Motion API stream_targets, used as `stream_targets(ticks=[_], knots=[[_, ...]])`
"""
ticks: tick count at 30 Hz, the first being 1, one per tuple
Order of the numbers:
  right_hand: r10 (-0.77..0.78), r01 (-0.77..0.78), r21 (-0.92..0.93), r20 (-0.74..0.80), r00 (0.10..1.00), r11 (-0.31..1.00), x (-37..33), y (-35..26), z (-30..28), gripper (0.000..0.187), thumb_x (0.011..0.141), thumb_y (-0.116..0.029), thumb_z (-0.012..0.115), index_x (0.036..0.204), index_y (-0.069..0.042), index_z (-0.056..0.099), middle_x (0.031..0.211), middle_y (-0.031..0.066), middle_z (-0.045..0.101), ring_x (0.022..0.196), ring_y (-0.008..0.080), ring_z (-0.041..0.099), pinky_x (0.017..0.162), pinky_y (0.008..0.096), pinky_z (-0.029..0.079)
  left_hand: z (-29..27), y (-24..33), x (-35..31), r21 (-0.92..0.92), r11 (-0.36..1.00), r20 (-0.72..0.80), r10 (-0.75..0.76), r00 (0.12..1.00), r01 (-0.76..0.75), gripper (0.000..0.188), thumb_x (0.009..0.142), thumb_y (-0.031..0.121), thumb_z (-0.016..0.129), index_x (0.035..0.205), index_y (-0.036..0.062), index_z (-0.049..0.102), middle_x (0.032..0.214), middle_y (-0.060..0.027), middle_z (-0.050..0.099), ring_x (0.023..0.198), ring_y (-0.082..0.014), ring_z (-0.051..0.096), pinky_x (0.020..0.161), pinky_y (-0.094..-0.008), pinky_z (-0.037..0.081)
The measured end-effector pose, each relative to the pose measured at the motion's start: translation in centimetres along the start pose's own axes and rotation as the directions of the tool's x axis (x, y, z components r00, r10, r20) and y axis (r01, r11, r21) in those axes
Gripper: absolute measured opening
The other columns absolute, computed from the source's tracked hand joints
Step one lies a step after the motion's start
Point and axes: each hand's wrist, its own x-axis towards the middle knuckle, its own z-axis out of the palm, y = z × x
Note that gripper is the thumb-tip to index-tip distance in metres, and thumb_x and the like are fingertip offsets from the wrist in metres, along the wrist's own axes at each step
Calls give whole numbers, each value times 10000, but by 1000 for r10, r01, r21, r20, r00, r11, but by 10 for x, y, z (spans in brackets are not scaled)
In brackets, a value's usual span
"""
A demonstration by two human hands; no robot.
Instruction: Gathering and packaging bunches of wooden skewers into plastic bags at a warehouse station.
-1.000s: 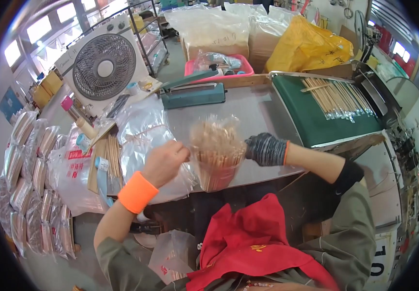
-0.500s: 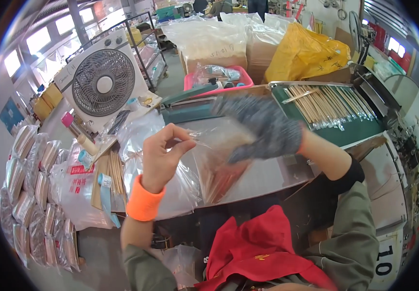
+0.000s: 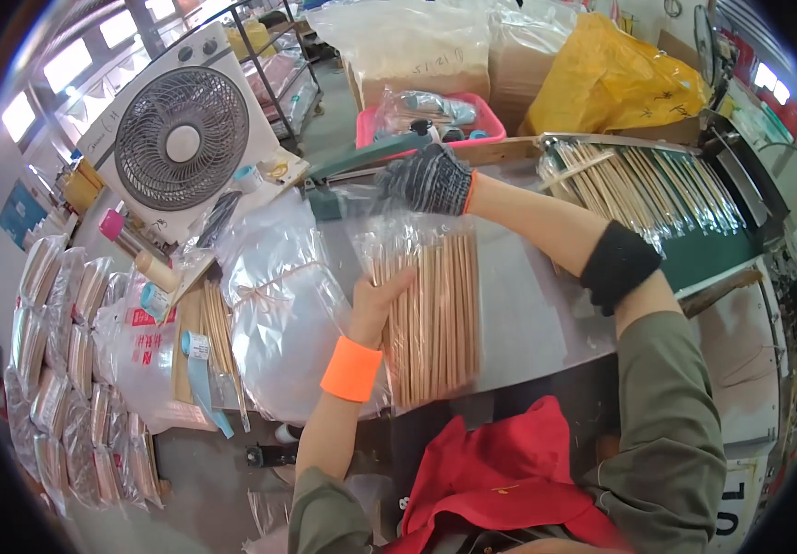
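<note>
A clear plastic bag of thin wooden sticks [image 3: 440, 319] lies over the grey table in front of me. My bare left hand [image 3: 382, 300], with an orange wristband, grips the bag's left side, thumb on top and fingers hidden beneath. My right hand [image 3: 431, 182], in a dark grey knitted glove, is closed just beyond the bag's upper end, beside a long green bar-shaped device [image 3: 361, 168]. Its fingertips are hidden, so what they hold cannot be made out. Left of the bag lies a tied stack of clear plastic bags [image 3: 287, 323].
A green-lined tray of loose sticks [image 3: 643, 198] is at the right. Filled bags [image 3: 52, 397] are piled at far left. A box fan [image 3: 183, 138] stands at the back left. Behind the table are a pink basket [image 3: 486, 120] and a yellow bag [image 3: 615, 78].
My left hand has moved right and down and now grips the filled bag's side. My gloved right hand has drawn back left to the green device. The bag shows flatter, with its sticks in view.
</note>
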Motion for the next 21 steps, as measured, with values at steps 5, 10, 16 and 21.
stream_targets(ticks=[5,10,16,21], knots=[[595,-582,-137,86,799,801,-7,62,84,224,790,-248,548,965,-148,645,841,95,636,768,277,623,664,431,490,-12,-21,55,-106,963,36,-247,968,250,371,800,238,704,1062,-9,611,932,-54,649,772,-129,618,691,-270,495],[717,-767,379,297,630,517,20,96,94,424,752,-350,612,1091,-96,619,1070,152,614,1038,326,563,919,394,432,-43,-25,135,-274,868,175,-379,908,415,351,814,248,684,1046,-7,618,932,-69,663,764,-147,636,684,-285,520],[803,-813,410,256,538,414,-29,54,143,240,829,-259,600,1041,-146,593,968,185,620,919,326,603,812,428,466,-76,-20,189,-230,861,215,-409,887,453,366,847,248,641,1111,4,570,995,-102,652,843,-171,641,772,-327,529],[797,-786,536,306,521,308,-50,53,149,275,872,-280,550,1130,-185,545,1029,190,608,946,370,586,827,451,458,-53,-22,108,452,833,-179,437,881,-321,530,808,230,686,1213,-40,476,1200,-153,538,1089,-238,528,902,-350,443]])
